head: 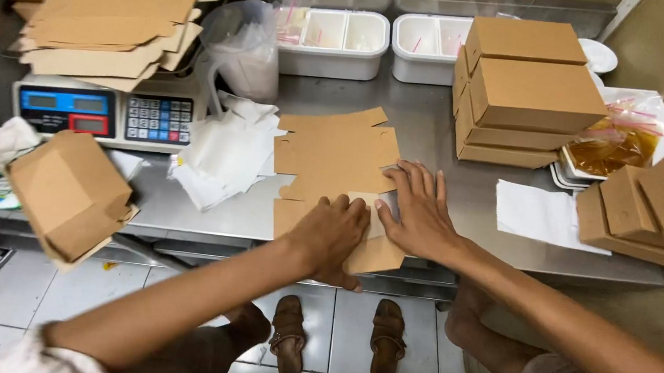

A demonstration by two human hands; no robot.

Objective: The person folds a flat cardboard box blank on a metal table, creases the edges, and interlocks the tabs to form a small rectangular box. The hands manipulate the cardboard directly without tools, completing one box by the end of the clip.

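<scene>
A flat brown cardboard box blank [335,159] lies on the steel table [445,132], its near end hanging over the front edge. My left hand [330,233] presses flat on the blank's near part, fingers together. Beside it, my right hand [420,212] lies with fingers spread on the blank's right side. Neither hand grips anything; both rest palm down on the cardboard.
A stack of closed brown boxes [529,91] stands at the right, more boxes [650,209] at the far right edge. A scale [107,112] carries flat blanks [118,20]. White papers [225,152], a folded box [71,192], white bins [334,42] and a plastic bag [244,48] surround the work spot.
</scene>
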